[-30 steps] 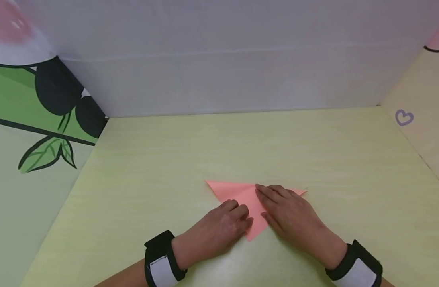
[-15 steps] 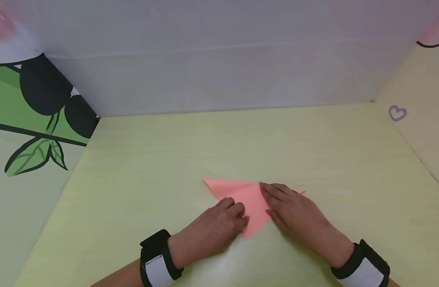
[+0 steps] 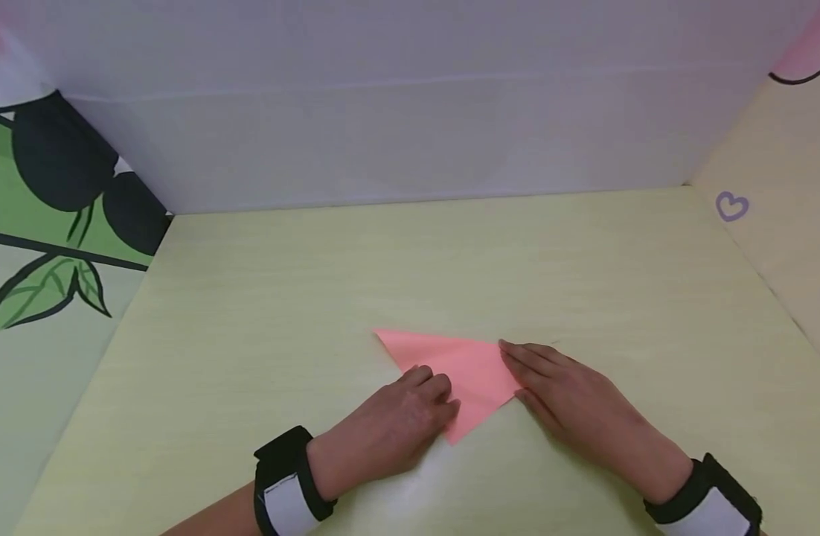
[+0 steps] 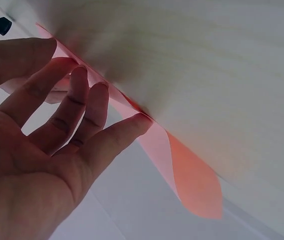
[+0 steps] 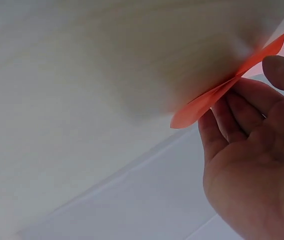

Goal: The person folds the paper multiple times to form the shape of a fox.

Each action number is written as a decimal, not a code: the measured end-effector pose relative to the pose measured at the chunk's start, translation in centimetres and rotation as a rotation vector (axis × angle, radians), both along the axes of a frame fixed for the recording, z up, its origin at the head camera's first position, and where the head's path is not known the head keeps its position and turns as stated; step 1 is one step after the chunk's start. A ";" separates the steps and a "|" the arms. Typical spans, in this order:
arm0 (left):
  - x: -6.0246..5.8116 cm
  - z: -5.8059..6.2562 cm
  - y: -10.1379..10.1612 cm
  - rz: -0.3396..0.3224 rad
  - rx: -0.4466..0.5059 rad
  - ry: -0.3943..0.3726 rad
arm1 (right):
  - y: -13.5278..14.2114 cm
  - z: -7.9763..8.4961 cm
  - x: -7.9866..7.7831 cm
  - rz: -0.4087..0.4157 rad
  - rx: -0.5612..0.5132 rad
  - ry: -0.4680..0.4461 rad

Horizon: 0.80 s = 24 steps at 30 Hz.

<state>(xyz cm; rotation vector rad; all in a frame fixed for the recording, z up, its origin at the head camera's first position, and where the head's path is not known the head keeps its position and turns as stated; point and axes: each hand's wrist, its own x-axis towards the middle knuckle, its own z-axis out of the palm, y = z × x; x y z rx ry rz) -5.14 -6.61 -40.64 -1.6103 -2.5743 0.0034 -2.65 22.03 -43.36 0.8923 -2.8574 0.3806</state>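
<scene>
A folded sheet of pink paper (image 3: 480,380) lies on the table in the head view, roughly a triangle with one point toward me. My left hand (image 3: 386,428) rests on its lower left part, fingers somewhat bent. In the left wrist view, the left fingertips (image 4: 142,121) press against the paper (image 4: 199,180), whose end curves up off the surface. Over the right part lies my right hand (image 3: 584,398), fingers fairly straight and together, hiding the right corner. The right wrist view has the paper (image 5: 201,104) bowing slightly beyond those fingers.
A pale wooden table (image 3: 303,283) spreads around the paper. A light wall (image 3: 396,141) stands along its back edge. Side panels flank it, the left with a painted leaf (image 3: 35,294), the right with a drawn heart (image 3: 731,206).
My right hand has slid rightward across the paper, so more of its middle shows while the right corner has become covered. My left hand keeps its place on the paper. The head view has shifted slightly.
</scene>
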 end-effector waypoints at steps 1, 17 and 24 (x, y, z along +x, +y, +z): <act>0.0 0.0 0.0 -0.001 0.005 -0.002 | 0.1 0.0 0.0 0.003 0.001 0.003; -0.4 0.0 -0.3 -0.011 0.036 -0.006 | 1.2 0.0 0.0 -0.055 0.012 0.030; -0.3 -0.1 -0.1 -0.027 0.042 -0.008 | 0.0 0.4 -0.1 -0.077 0.099 0.046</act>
